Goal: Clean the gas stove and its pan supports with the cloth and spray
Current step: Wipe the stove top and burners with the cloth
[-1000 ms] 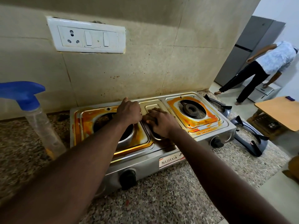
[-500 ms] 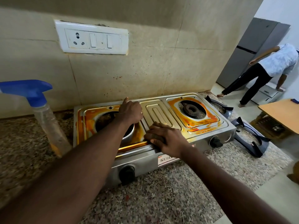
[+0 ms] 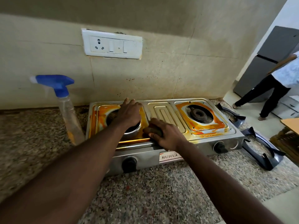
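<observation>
1. Your left hand [image 3: 129, 113] lies flat, fingers spread, over the gas stove's [image 3: 163, 126] left burner.
2. Your right hand [image 3: 168, 135] clutches a dark cloth [image 3: 152, 130] against the orange-stained top.
3. The spray bottle [image 3: 68, 110], left of the stove, holds a little orange liquid.
4. Two pan supports [image 3: 262, 151] lie on the counter [image 3: 145, 191], right.

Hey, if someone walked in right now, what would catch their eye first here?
Orange grime rings both burners of the steel stove on the counter. The left hand rests over the left burner, while the right hand presses a dark cloth beside it. A blue-topped spray bottle stands left; two pan supports lie right.
</observation>
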